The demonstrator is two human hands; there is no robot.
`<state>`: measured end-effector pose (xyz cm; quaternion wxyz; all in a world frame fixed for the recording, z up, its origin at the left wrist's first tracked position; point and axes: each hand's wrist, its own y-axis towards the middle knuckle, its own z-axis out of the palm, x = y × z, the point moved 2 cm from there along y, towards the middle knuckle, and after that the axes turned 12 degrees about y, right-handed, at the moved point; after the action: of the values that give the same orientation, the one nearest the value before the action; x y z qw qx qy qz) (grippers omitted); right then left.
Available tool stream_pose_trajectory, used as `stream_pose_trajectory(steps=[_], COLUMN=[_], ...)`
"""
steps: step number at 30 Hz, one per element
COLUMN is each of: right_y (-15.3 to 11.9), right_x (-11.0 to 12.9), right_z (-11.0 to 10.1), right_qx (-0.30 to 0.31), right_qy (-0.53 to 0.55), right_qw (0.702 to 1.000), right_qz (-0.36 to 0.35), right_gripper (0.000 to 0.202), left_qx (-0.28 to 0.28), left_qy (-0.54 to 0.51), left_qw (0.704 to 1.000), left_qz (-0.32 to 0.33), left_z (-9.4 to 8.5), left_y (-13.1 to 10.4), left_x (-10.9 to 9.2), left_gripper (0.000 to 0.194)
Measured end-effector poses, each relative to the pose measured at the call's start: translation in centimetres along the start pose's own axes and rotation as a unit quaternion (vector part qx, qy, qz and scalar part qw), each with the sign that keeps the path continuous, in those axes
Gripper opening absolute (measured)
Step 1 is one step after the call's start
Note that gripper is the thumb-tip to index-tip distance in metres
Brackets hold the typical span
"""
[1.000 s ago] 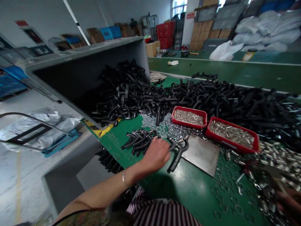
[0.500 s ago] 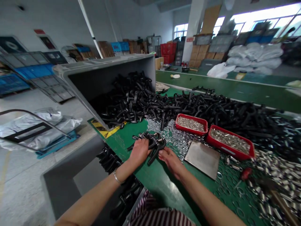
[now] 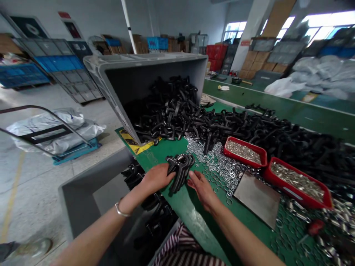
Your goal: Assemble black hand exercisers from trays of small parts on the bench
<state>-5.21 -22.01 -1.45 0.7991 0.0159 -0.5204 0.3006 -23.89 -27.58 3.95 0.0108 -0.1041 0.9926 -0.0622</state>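
A bunch of black hook-ended handle parts [image 3: 181, 171], lined up side by side, is gripped by my left hand [image 3: 157, 178] just above the green table [image 3: 191, 214]. My right hand [image 3: 202, 187] is beside the bunch's right side, fingers partly spread and apart from it, with nothing visible in them. Below and left, a grey bin [image 3: 80, 195] holds more of the same black parts [image 3: 158, 218]. Small metal rings [image 3: 219, 166] lie scattered on the table right of the bunch.
A tipped grey crate [image 3: 116, 66] spills a heap of black parts [image 3: 177, 107] across the table. Right stand two red trays [image 3: 327, 197] of small metal pieces, a metal plate [image 3: 257, 199] and a red-handled screwdriver [image 3: 315, 226]. A trolley [image 3: 74, 149] with white sacks is on the left floor.
The black parts went from a loose cluster to an aligned bunch in my left hand. My right hand has come away from them. The view has swung left.
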Motion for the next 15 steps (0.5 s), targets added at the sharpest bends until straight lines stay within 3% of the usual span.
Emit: stream_pose_trajectory(steps=[3, 5, 9, 11, 15], right_y=[1.2, 2.2, 3.7, 3.4, 1.7], right_x=[-0.2, -0.1, -0.7, -1.0, 0.2], right_z=[1.1, 1.9, 3.1, 3.3, 3.0], right_qx=[0.027, 0.033, 0.044, 0.058, 0.129], right_qy=[0.003, -0.016, -0.036, -0.067, -0.185], right_qw=[0.999, 0.999, 0.998, 0.994, 0.95], right_qz=[0.032, 0.018, -0.03, -0.068, -0.216], right_gripper=[0.059, 0.059, 0.058, 0.056, 0.066], left_qx=[0.093, 0.144, 0.241, 0.223, 0.038], left_qy=[-0.096, -0.215, -0.477, -0.524, -0.465], left_qw=[0.988, 0.96, 0.839, 0.818, 0.88], left_qz=[0.079, 0.109, 0.099, 0.082, 0.091], left_z=[0.3, 0.4, 1.0, 1.6, 3.8], left_y=[2.3, 3.1, 1.9, 0.5, -1.9], left_x=[1.9, 2.7, 3.0, 2.8, 2.3], left_gripper=[0.058, 0.062, 0.063, 0.066, 0.077])
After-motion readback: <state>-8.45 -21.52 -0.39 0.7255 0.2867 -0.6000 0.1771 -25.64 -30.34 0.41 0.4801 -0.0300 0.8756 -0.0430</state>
